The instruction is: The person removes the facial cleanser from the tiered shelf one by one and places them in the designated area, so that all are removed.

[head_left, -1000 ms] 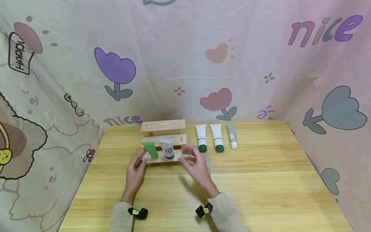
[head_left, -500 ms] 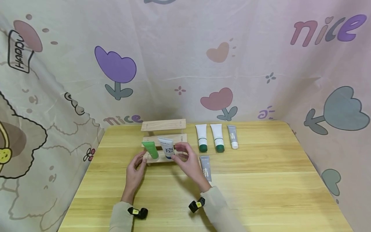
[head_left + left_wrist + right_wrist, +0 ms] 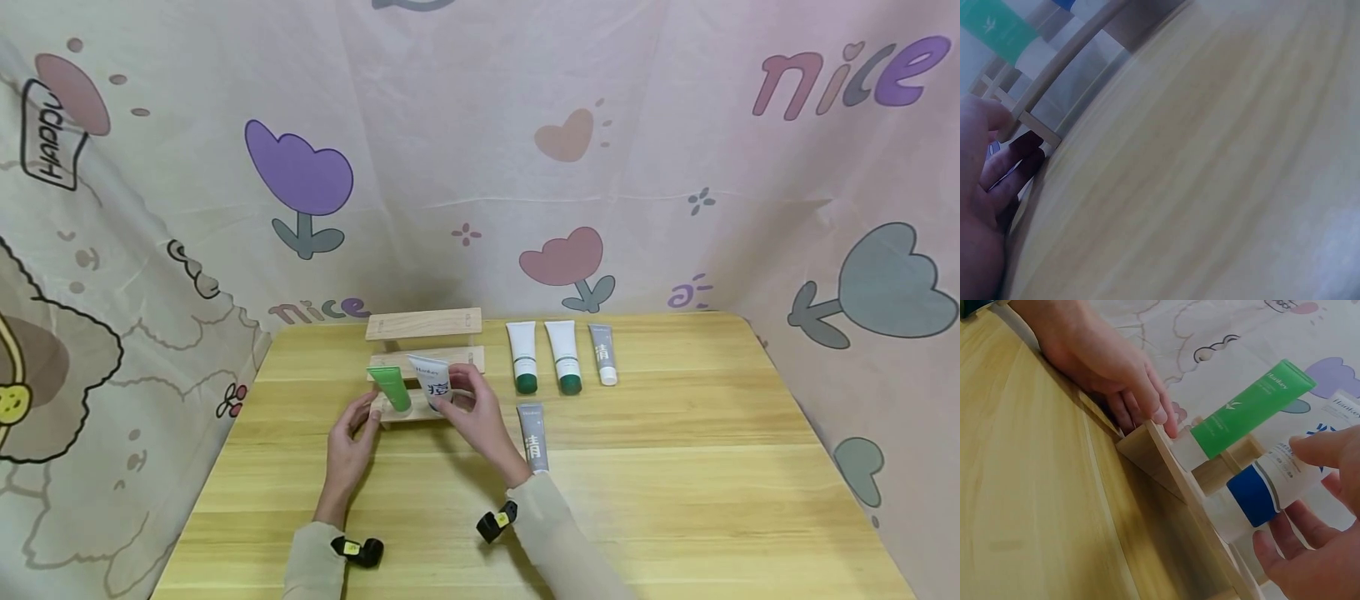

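Note:
A three-step wooden rack (image 3: 423, 323) stands at the back left of the table. On its lowest step are a green tube (image 3: 390, 387) and, right of it, a white tube with a dark blue band (image 3: 429, 375), both cap down. The left hand (image 3: 351, 446) grips the step's left end; in the left wrist view, that hand (image 3: 975, 206) has its lower fingers by the support. The right hand (image 3: 483, 421) holds the white tube. From the right wrist view, the thumb of this hand (image 3: 1329, 550) lies on the tube's front (image 3: 1282, 475), other fingers behind and beneath.
Two white tubes with green caps (image 3: 522, 346) (image 3: 562, 346) and a small grey tube (image 3: 602, 346) lie in a row right of the rack. Another grey tube (image 3: 532, 433) lies nearer, beside the right forearm. A patterned curtain (image 3: 465, 150) hangs behind the table.
The right hand has moved left from the rack's right end to the white tube and taken hold of it. The nearer grey tube is more exposed. The left hand stays at the rack.

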The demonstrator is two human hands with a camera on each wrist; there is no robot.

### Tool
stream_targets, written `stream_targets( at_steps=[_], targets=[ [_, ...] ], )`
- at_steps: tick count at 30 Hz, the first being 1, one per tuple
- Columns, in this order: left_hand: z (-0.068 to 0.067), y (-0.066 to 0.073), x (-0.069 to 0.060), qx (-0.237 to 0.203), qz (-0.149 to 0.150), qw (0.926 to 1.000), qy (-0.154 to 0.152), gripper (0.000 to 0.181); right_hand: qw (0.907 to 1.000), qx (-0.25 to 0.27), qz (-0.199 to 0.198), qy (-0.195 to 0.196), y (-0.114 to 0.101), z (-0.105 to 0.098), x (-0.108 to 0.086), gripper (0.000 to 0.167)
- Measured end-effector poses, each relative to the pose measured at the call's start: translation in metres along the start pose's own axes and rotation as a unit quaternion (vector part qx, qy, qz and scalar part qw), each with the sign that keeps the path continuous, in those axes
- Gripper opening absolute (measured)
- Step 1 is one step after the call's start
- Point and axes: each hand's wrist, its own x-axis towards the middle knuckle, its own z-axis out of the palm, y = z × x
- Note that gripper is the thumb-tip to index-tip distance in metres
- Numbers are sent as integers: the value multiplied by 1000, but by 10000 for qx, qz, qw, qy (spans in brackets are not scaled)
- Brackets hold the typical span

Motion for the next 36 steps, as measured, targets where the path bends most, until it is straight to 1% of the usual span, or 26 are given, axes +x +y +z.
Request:
stream_targets(
  at_steps=[11,13,19,21,23,27,29,31,36],
  targets=[
    [0,0,-1,-36,-60,10000,26,36,9998,205,-77,1,4,6,2,48],
    [0,0,-1,-26,-74,10000,27,36,9997,240,-62,-27,0,6,1,48],
    [0,-1,-2,51,-101,9999,31,37,9995,269,-87,-155,-26,5,-5,43],
    [0,-1,-2,39,-101,9999,30,37,9996,220,-98,-156,-29,5,-7,42],
    [0,-1,-2,25,-95,9999,22,36,9997,183,-115,-125,-24,5,-6,42],
    [0,-1,-2,8,-63,10000,4,36,9998,108,-116,-72,-4,8,-4,42],
    [0,-1,-1,6,-60,10000,-3,36,9999,73,-105,-45,2,8,-4,42],
    [0,-1,-1,4,-65,10000,-7,36,9999,68,-69,-35,3,8,-4,42],
    [0,1,-1,-5,-87,10000,6,36,10000,48,-7,-52,-3,5,-7,42]
  ],
)
